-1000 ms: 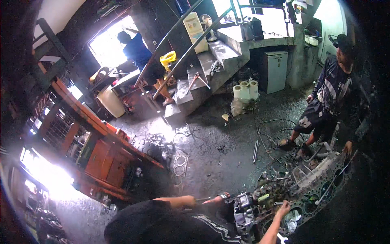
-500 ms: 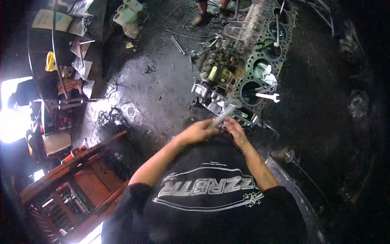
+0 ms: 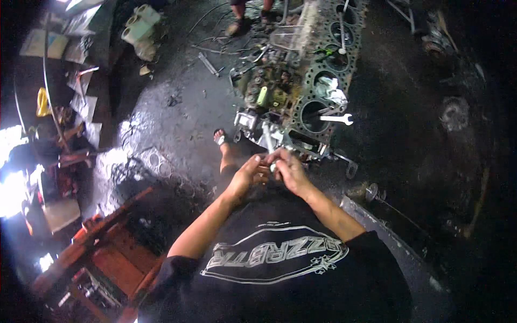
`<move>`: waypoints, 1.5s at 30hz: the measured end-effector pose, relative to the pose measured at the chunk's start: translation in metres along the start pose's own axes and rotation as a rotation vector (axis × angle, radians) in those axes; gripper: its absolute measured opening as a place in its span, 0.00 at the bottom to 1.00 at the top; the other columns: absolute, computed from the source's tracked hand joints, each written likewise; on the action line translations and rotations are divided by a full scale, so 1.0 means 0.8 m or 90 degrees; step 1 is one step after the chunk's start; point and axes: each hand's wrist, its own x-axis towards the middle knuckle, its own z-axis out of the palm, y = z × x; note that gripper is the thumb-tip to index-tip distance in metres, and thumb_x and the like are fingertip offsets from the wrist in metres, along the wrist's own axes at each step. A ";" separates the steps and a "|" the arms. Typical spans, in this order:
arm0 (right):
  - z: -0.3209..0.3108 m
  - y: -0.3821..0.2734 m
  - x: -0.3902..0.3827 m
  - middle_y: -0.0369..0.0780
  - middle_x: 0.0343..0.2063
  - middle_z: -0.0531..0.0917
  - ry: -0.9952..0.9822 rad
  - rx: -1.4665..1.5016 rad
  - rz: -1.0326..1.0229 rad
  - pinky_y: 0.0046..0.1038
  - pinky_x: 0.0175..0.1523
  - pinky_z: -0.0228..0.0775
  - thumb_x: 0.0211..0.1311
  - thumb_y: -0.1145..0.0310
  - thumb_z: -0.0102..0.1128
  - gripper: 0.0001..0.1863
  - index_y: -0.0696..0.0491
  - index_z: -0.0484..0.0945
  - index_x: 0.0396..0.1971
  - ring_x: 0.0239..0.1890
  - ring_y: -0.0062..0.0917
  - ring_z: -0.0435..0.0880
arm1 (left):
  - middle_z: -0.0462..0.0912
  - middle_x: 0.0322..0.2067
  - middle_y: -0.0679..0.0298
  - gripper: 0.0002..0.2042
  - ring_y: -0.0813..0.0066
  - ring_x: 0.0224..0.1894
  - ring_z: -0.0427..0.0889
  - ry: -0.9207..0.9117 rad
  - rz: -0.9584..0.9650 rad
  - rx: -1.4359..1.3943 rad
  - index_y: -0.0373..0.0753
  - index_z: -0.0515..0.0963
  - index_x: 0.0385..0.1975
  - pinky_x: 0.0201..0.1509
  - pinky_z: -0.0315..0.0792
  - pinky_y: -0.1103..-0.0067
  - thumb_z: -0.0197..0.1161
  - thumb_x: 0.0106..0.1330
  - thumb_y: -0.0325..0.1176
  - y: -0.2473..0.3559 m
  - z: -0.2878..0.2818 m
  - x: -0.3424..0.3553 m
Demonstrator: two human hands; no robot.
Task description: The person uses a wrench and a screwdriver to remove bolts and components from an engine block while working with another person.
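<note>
My right hand [image 3: 290, 171] is closed round the lower part of a slim silvery rod-like tool [image 3: 268, 141], its exact kind unclear. The tool stands nearly upright in the picture, and its pale lower end shows below my fingers. Just beside it my left hand [image 3: 249, 176] has its fingers curled in; whatever they hold is hidden. Both hands meet in front of my dark shirt. Beyond them lies a large engine block [image 3: 308, 89] with a row of round cylinder bores. An open-end wrench [image 3: 339, 119] rests across the nearest bore, and a white rag [image 3: 329, 89] lies in another.
Long metal tools [image 3: 209, 64] lie on the oily floor at the far left of the engine. A red metal cabinet [image 3: 116, 253] stands at the lower left. Another person's legs [image 3: 237, 13] show at the top. A metal-edged panel [image 3: 385, 237] is on the right.
My view has shifted, and my left foot now shows. The tool has swung from slanting right to nearly upright; my right hand now grips it, where my left hand was on it before.
</note>
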 end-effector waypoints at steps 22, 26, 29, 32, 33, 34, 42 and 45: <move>-0.033 0.075 0.013 0.52 0.30 0.82 0.375 -0.630 0.274 0.45 0.38 0.72 0.64 0.62 0.55 0.10 0.51 0.75 0.40 0.34 0.51 0.82 | 0.78 0.41 0.37 0.19 0.37 0.46 0.76 0.141 0.277 0.599 0.37 0.63 0.55 0.50 0.68 0.55 0.48 0.64 0.32 0.015 -0.089 0.304; -0.102 0.061 0.098 0.52 0.25 0.81 0.434 -0.621 0.131 0.47 0.33 0.71 0.64 0.64 0.56 0.08 0.52 0.73 0.37 0.30 0.52 0.81 | 0.76 0.44 0.36 0.21 0.38 0.47 0.75 0.198 0.408 0.575 0.32 0.62 0.56 0.52 0.68 0.57 0.49 0.62 0.30 -0.012 -0.071 0.375; -0.165 0.069 0.177 0.51 0.24 0.81 0.465 -0.638 0.027 0.46 0.32 0.71 0.65 0.62 0.55 0.09 0.52 0.72 0.37 0.29 0.51 0.81 | 0.76 0.44 0.36 0.22 0.37 0.46 0.75 0.241 0.394 0.599 0.27 0.61 0.56 0.52 0.69 0.56 0.49 0.62 0.29 -0.026 -0.053 0.404; -0.217 0.072 0.254 0.49 0.23 0.81 0.498 -0.648 0.040 0.46 0.32 0.71 0.65 0.61 0.54 0.10 0.53 0.71 0.36 0.28 0.50 0.81 | 0.76 0.45 0.38 0.23 0.39 0.47 0.76 0.255 0.415 0.638 0.31 0.61 0.59 0.52 0.70 0.58 0.50 0.63 0.27 -0.047 -0.044 0.416; -0.233 0.073 0.276 0.48 0.24 0.81 0.497 -0.652 0.035 0.46 0.33 0.71 0.65 0.61 0.54 0.10 0.52 0.71 0.37 0.28 0.50 0.81 | 0.76 0.45 0.38 0.23 0.39 0.47 0.76 0.261 0.409 0.646 0.31 0.61 0.59 0.52 0.70 0.58 0.50 0.63 0.27 -0.048 -0.041 0.414; -0.255 0.081 0.291 0.48 0.26 0.81 0.522 -0.665 0.024 0.46 0.33 0.71 0.65 0.61 0.54 0.10 0.52 0.71 0.37 0.29 0.49 0.81 | 0.77 0.45 0.40 0.23 0.40 0.47 0.76 0.225 0.343 0.627 0.35 0.62 0.59 0.52 0.70 0.59 0.51 0.63 0.26 -0.041 -0.029 0.409; -0.316 0.128 0.384 0.46 0.31 0.80 0.562 -0.749 -0.237 0.43 0.39 0.72 0.58 0.63 0.60 0.14 0.55 0.72 0.38 0.35 0.43 0.80 | 0.77 0.31 0.50 0.21 0.58 0.33 0.78 0.282 0.233 0.594 0.38 0.66 0.60 0.38 0.72 0.67 0.54 0.65 0.27 -0.033 0.000 0.407; -0.329 0.150 0.388 0.44 0.30 0.79 0.577 -0.789 -0.285 0.41 0.39 0.71 0.56 0.63 0.61 0.14 0.55 0.73 0.37 0.34 0.42 0.79 | 0.83 0.30 0.58 0.19 0.73 0.29 0.78 0.391 0.272 0.641 0.34 0.73 0.53 0.33 0.72 0.74 0.56 0.65 0.37 0.001 0.037 0.415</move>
